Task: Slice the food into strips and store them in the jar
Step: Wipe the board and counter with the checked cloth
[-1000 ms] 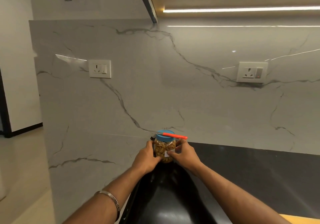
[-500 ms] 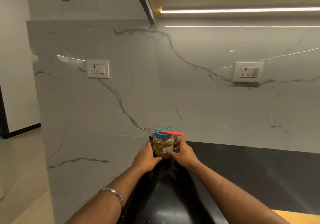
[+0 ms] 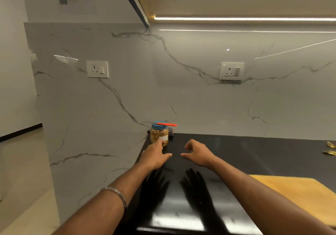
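Head view: one jar [image 3: 159, 134], blue lid on and full of strips, stands just ahead of my left hand [image 3: 155, 156], whose fingertips look to touch or nearly touch it. One knife [image 3: 166, 124] lies across the lid, parked, I judge, out of the way. My right hand [image 3: 198, 154] hovers beside it, fingers loosely curled, holding nothing. One cutting board [image 3: 298, 194] sits behind my right hand.

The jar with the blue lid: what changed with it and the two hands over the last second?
Both hands let go of the clear plastic jar with the blue lid and drew back toward the person. The left hand now hangs just in front of it, and the right hand is well clear; both hold nothing. The jar stayed in the corner of the black countertop, with the orange-handled knife lying across its lid.
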